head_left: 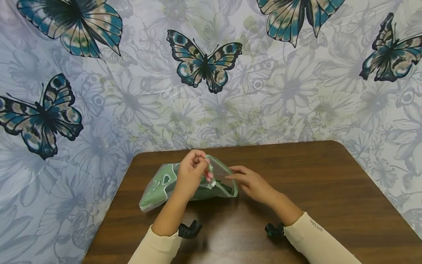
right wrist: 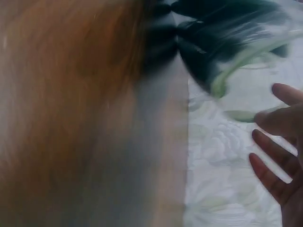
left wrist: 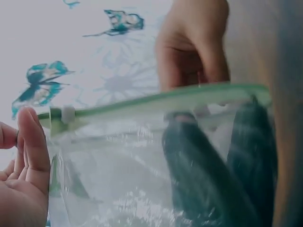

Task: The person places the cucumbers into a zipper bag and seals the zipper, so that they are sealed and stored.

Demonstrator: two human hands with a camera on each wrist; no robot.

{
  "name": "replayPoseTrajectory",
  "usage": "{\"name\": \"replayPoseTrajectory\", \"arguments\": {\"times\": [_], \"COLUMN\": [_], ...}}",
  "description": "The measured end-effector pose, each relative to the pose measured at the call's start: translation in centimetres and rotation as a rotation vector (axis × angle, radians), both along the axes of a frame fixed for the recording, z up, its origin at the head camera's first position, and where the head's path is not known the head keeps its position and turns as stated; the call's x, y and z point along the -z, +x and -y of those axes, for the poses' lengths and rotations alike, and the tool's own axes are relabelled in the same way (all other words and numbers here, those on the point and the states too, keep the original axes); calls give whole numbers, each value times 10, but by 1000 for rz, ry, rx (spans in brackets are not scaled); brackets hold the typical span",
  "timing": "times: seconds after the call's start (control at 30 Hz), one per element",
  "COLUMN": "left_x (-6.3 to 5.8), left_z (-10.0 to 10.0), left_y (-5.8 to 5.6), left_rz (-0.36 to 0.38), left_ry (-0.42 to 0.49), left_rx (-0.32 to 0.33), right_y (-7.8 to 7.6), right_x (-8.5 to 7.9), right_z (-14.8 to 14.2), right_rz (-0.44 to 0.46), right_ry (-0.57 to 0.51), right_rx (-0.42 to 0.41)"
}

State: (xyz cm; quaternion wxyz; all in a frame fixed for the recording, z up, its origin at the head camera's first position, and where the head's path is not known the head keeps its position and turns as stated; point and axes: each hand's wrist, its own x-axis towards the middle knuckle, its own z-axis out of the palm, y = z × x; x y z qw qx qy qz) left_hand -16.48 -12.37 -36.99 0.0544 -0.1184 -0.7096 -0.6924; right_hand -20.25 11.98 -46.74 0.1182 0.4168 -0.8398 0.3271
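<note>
A clear zip pouch (head_left: pixel 201 190) with green trim and a green printed front lies on its side on the table, its mouth facing right and gaping. My left hand (head_left: pixel 192 172) pinches the upper corner of the mouth, close to the white zip slider (left wrist: pixel 68 114). Just beyond the mouth is my right hand (head_left: pixel 254 184), its fingers extended and spread at the far rim (left wrist: pixel 208 97); whether they touch it I cannot tell. Through the plastic show dark green, elongated, rounded things (left wrist: pixel 201 165) that look like cucumbers.
The brown wooden table (head_left: pixel 313 183) has rounded back corners. Behind it hangs a floral cloth (head_left: pixel 290 88) printed with butterflies. Each wrist carries a black camera mount, such as the left one (head_left: pixel 190 230).
</note>
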Motion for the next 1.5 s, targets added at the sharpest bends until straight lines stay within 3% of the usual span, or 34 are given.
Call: {"name": "replayPoseTrajectory", "arguments": {"times": [0.1, 0.23, 0.4, 0.47, 0.53, 0.67, 0.8, 0.9, 0.97, 1.1, 1.2, 1.33, 1.43, 1.5], "left_x": [-16, -38, -61, -69, -77, -90, -102, -109, -112, -114, -113, -108, -102, -96], "left_z": [5, 13, 22, 24, 26, 34, 41, 46, 49, 54, 58, 61, 62, 62], "left_y": [0, 1, -1, -4, -5, -9, -15, -19, -22, -27, -29, -28, -27, -26], "left_rz": [43, 57, 67, 67, 59, 18, -43, -63, -64, -69, -98, -134, -156, -167], "left_ry": [47, 96, 128, 139, 151, 199, 227, 208, 195, 138, 46, -206, -393, -461], "left_rx": [25, 28, 42, 55, 59, 45, 41, 49, 54, 67, 69, 77, 79, 68], "right_y": [0, 0, -11, -14, -13, -6, 2, 7, 11, 15, 16, 17, 17, 17], "right_x": [-12, -35, -67, -80, -94, -122, -148, -161, -168, -176, -181, -190, -196, -199], "right_z": [-2, -9, -19, -22, -25, -27, -25, -20, -16, -9, -8, -9, -9, -8], "right_rz": [-99, -161, -417, -466, -405, -125, 134, 231, 243, 189, 131, 70, 50, 50], "right_ry": [19, 29, 58, 59, 51, -12, -147, -263, -331, -456, -585, -717, -733, -722], "right_rx": [1, -3, -55, -71, -80, -80, -120, -151, -149, -141, -129, -114, -103, -92]}}
